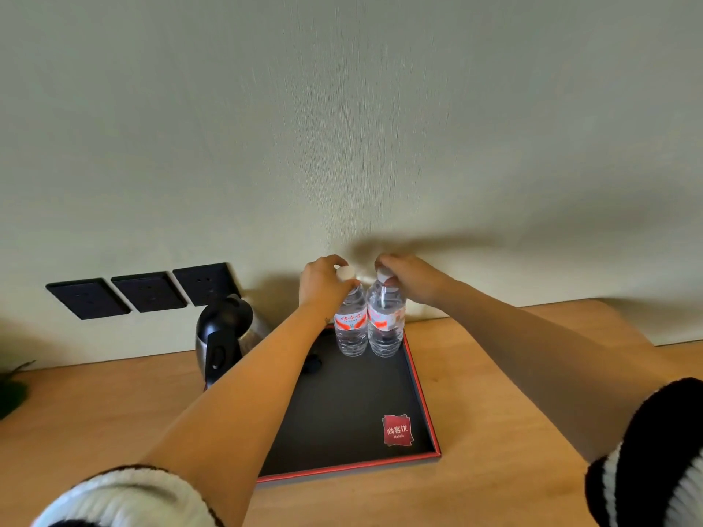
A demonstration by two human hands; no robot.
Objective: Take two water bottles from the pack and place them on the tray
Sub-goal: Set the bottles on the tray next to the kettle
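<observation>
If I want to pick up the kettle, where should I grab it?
Probably by the black handle on the kettle, coming from the front. The handle faces the camera, while the wall is right behind and the person's left arm crosses its right side.
</observation>
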